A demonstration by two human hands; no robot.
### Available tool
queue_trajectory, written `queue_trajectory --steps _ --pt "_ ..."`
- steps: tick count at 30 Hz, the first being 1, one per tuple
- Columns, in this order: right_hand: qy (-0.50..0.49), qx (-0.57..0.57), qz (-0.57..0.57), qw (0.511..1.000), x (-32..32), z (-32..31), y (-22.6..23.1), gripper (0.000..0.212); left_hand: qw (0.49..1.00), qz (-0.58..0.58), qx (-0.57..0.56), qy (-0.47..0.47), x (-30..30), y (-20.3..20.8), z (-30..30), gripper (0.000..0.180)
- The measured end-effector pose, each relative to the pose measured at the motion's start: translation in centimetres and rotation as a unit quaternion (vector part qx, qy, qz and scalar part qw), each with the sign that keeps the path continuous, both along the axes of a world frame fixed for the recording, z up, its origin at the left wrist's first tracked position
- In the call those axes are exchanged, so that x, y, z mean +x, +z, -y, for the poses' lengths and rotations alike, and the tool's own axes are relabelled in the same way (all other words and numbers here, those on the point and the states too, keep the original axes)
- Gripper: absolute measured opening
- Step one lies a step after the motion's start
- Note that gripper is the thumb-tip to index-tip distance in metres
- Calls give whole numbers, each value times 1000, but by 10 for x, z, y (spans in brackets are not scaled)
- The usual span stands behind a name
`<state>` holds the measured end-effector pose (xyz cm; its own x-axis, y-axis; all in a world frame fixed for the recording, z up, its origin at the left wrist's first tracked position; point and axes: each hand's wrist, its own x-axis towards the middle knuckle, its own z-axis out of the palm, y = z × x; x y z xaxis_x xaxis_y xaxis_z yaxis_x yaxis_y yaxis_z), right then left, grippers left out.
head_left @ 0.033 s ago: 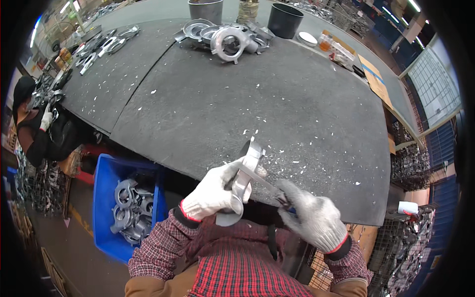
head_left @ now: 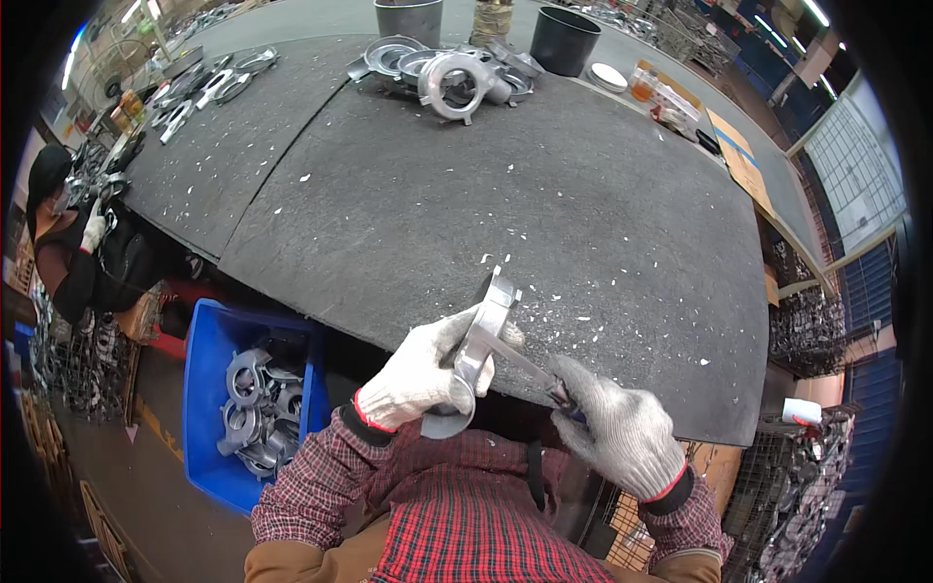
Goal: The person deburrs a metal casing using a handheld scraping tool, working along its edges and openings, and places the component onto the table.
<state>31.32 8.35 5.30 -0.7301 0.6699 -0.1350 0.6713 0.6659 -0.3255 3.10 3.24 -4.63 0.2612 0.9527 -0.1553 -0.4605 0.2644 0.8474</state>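
My left hand (head_left: 416, 377), in a white knit glove, is closed around a silver ring-shaped metal casting (head_left: 496, 309). The casting is held tilted on edge over the table's near edge, its lower lip showing below my palm. In my gloved right hand (head_left: 622, 428) is a flat metal file (head_left: 523, 363), gripped at its handle, which my fingers mostly hide. The file's blade points up and left and lies against the casting beside my left fingers. Whether it presses on the casting's edge or its inside, I cannot tell.
Pale metal flakes litter the dark tabletop (head_left: 389, 204). Similar castings (head_left: 452, 85) are heaped at the far side, near a black bucket (head_left: 564, 41). A blue bin (head_left: 199, 408) of castings stands at lower left. A co-worker (head_left: 68, 233) sits at far left. Wire cages flank the table.
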Motion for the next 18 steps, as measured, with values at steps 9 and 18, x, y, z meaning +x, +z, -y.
queue_trajectory --steps 9,18 --pt "5 -76 40 996 -9 10 9 65 998 -27 -24 58 -3 15 5 100" --pt "-12 -85 41 995 -11 11 11 67 1000 11 -23 7 5 25 8 113"
